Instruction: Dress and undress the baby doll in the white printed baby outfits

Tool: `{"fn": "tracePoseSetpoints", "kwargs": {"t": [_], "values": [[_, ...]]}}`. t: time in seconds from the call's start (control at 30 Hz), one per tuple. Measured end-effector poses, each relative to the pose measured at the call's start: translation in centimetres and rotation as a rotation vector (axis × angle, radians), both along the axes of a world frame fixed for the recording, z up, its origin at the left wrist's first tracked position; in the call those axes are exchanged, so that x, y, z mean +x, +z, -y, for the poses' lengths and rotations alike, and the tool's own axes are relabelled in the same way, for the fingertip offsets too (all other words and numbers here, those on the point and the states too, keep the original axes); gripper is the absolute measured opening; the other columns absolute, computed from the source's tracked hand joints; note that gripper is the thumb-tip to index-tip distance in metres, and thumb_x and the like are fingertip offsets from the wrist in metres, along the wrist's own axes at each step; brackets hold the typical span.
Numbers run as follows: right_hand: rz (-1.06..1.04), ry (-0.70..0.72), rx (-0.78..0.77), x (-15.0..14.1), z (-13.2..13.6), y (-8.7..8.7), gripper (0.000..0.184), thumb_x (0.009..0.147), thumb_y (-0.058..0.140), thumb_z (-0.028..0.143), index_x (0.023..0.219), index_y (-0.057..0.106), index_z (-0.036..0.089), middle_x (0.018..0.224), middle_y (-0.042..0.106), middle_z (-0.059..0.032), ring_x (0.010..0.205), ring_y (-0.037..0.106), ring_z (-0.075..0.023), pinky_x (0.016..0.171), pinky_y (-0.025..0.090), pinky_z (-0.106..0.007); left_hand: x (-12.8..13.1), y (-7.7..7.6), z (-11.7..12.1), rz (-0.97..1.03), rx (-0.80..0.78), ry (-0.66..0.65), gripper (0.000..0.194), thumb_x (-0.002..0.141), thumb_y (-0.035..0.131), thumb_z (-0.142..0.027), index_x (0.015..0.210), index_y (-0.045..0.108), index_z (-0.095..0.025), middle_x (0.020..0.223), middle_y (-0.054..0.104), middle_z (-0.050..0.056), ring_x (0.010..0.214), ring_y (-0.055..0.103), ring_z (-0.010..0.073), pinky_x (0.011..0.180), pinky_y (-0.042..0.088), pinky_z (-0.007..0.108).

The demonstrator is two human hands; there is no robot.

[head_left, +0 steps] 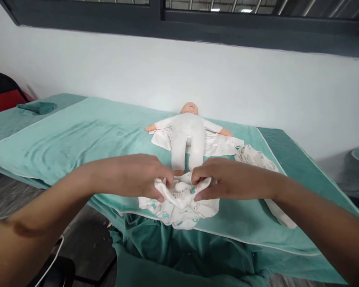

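Left hand (146, 177) and right hand (217, 179) both pinching edges of white printed garment (179, 205), lower center of frame. Doll (188, 131) lies just beyond, center, arms spread on green bedding (77, 139). Foot contact with garment: can't tell, hands block it.

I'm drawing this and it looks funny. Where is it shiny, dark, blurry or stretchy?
Head view: two bright spots glare in the window; the wall gets greyer at far right; small prints on the held cloth look soft; the left forearm seems stretched, maybe a wide lens.
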State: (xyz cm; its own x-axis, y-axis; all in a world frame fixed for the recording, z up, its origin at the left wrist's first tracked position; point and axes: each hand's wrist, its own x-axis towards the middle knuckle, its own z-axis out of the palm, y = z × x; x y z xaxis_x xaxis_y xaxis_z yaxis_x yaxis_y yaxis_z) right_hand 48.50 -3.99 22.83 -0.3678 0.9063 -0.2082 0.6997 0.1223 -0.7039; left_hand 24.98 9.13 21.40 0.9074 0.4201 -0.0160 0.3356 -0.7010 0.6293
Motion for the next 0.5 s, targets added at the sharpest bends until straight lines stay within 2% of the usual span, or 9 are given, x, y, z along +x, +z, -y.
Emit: {"fn": "tracePoseSetpoints", "kwargs": {"t": [0.07,0.13,0.2,0.27,0.33,0.43,0.5], "values": [[-0.111,-0.041,0.021,-1.0,-0.6,1.5,0.015,0.085,0.073,0.036,0.085,0.067,0.023,0.073,0.059,0.0027,0.062,0.051,-0.0126,0.053,0.036,-0.024,0.0,1.1,-0.1,-0.141,-0.151,-0.176,0.021,0.068,0.081,-0.046,0.072,0.071,-0.029,0.065,0.062,-0.001,0.059,0.059,0.0186,0.053,0.041,0.028],[-0.254,-0.103,0.093,-2.0,-1.2,2.5,0.019,0.08,0.077,0.034,0.088,0.063,0.023,0.075,0.056,0.0041,0.062,0.05,-0.0113,0.054,0.037,-0.023,-0.3,1.8,-0.3,-0.176,-0.304,-0.212,0.026,0.069,0.081,-0.049,0.072,0.07,-0.026,0.065,0.061,-0.001,0.059,0.057,0.0179,0.053,0.042,0.028],[-0.372,-0.144,0.224,-2.8,-1.8,2.7,0.023,0.077,0.078,0.031,0.089,0.059,0.023,0.08,0.056,0.0044,0.067,0.052,-0.011,0.059,0.041,-0.024,-0.7,1.9,-0.6,-0.115,-0.439,-0.181,0.032,0.065,0.083,-0.05,0.079,0.071,-0.023,0.071,0.065,0.0,0.064,0.06,0.0188,0.055,0.045,0.029],[-0.423,-0.188,0.371,-3.4,-3.0,2.3,0.022,0.077,0.075,0.029,0.088,0.057,0.023,0.084,0.055,0.0036,0.073,0.053,-0.0114,0.064,0.042,-0.025,-1.1,1.8,-1.4,0.035,-0.451,-0.061,0.036,0.067,0.082,-0.051,0.083,0.07,-0.021,0.075,0.066,0.001,0.067,0.061,0.0181,0.058,0.047,0.029],[-0.425,-0.269,0.509,-3.8,-4.8,1.3,0.022,0.078,0.073,0.029,0.089,0.056,0.022,0.09,0.055,0.0024,0.081,0.054,-0.0129,0.071,0.044,-0.027,-1.3,1.6,-2.9,0.191,-0.271,0.149,0.036,0.074,0.077,-0.052,0.081,0.066,-0.018,0.071,0.062,0.0,0.065,0.058,0.0142,0.059,0.045,0.027],[-0.398,-0.398,0.605,-4.0,-8.7,-1.4,0.026,0.079,0.072,0.036,0.094,0.055,0.023,0.094,0.057,0.0017,0.088,0.055,-0.0158,0.08,0.045,-0.03,-0.9,0.8,-6.4,0.255,0.286,0.493,0.031,0.083,0.072,-0.045,0.078,0.061,-0.017,0.067,0.052,-0.003,0.064,0.05,0.011,0.068,0.044,0.027],[-0.377,-0.454,0.593,-3.6,-11.6,-3.9,0.029,0.081,0.069,0.042,0.098,0.055,0.023,0.097,0.059,0.0007,0.092,0.056,-0.0181,0.084,0.046,-0.033,-0.4,-0.6,-8.9,0.166,0.624,0.607,0.026,0.085,0.072,-0.039,0.082,0.061,-0.017,0.069,0.051,-0.002,0.071,0.051,0.015,0.082,0.046,0.036]]}}
